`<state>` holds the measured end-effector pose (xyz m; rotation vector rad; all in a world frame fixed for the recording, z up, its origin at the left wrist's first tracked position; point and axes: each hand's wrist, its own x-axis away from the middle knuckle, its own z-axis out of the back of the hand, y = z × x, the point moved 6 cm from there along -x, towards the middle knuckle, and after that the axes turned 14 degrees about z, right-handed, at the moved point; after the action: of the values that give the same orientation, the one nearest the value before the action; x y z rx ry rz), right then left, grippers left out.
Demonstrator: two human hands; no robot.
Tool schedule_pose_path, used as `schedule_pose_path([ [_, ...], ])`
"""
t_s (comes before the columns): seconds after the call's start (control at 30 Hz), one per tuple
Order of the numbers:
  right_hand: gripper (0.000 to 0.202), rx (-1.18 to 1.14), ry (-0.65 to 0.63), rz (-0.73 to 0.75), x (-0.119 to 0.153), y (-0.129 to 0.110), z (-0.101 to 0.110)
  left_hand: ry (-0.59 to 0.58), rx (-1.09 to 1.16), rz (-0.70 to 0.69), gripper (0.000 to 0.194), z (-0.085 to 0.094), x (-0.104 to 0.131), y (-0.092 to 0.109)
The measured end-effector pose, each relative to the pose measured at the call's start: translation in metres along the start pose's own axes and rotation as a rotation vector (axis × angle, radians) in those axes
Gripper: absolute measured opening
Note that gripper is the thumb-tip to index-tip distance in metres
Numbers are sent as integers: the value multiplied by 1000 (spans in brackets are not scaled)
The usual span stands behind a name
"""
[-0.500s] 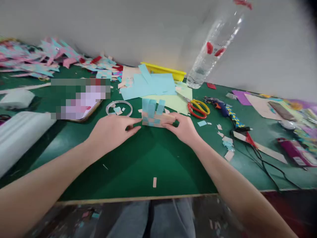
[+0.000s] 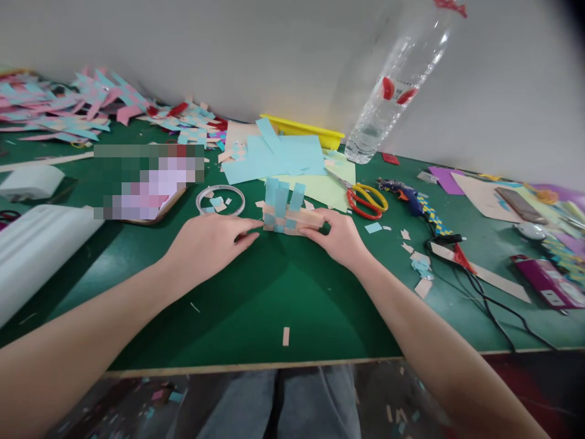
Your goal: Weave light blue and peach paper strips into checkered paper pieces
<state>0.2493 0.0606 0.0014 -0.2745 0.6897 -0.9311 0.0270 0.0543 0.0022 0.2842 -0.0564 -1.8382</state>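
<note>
A small woven piece of light blue and pale pink paper strips (image 2: 280, 207) stands at the middle of the green table, its blue strips pointing up. My right hand (image 2: 336, 238) pinches the pink strips at its right side between thumb and fingers. At the left edge of the weave is my left hand (image 2: 212, 244), thumb and index finger close to its lower corner; whether they grip it is hard to tell. Behind the weave lie light blue paper sheets (image 2: 292, 155) on a pale green sheet (image 2: 336, 189).
Scissors (image 2: 365, 198) and a tilted water bottle (image 2: 384, 91) are behind my right hand. A tape roll (image 2: 220, 200) and a phone (image 2: 150, 189) lie to the left. Paper strips (image 2: 55, 110) are heaped at the back left. Black cables (image 2: 484, 299) run at the right.
The woven piece has shifted and tilted slightly, and its blue strips lean a little more to the right. Both hands remain in nearly the same place.
</note>
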Motion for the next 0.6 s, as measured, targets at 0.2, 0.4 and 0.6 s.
schedule_pose_path([
  [0.2,24,4,6,39,-1,-1,0,14,-11,5,36,2,0,1],
  [0.4,22,-33,-23,-1,-1,-3,0,6,8,3,38,0,-1,1],
  [0.6,22,-99,-5,-18,0,-2,-1,5,-5,12,38,1,-2,2],
])
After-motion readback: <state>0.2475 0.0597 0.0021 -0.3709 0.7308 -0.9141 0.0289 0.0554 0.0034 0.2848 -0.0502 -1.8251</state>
